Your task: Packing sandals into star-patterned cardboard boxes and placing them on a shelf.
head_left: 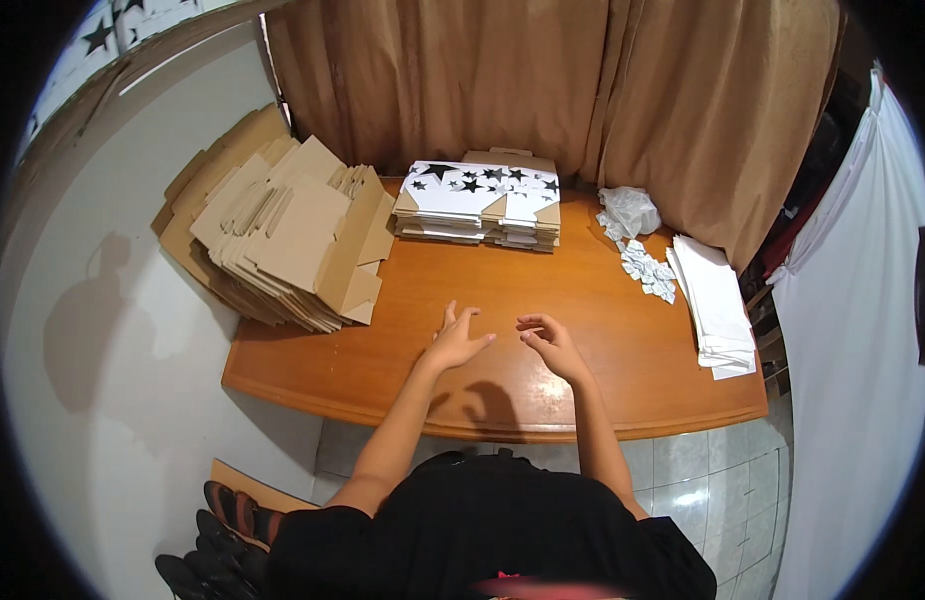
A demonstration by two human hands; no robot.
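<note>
Above the middle of the wooden table [463, 285], my left hand [457, 340] hovers with its fingers apart and nothing in it. A short gap to its right, my right hand [551, 345] is also empty, its fingers curved and the thumb held away from them. The palms face each other. Beyond them, at the table's back, lies a stack of flat white boxes with black stars [483, 205]. A leaning pile of flattened brown cardboard boxes [293, 230] stands to the left of my hands.
On the right are a stack of white paper sheets [713, 305], small folded pale packets [647, 270] and a crumpled clear plastic bag [629, 212]. Brown curtains [463, 80] hang behind the table. A white wall [133, 270] bounds the left, with dark sandals [223, 540] below.
</note>
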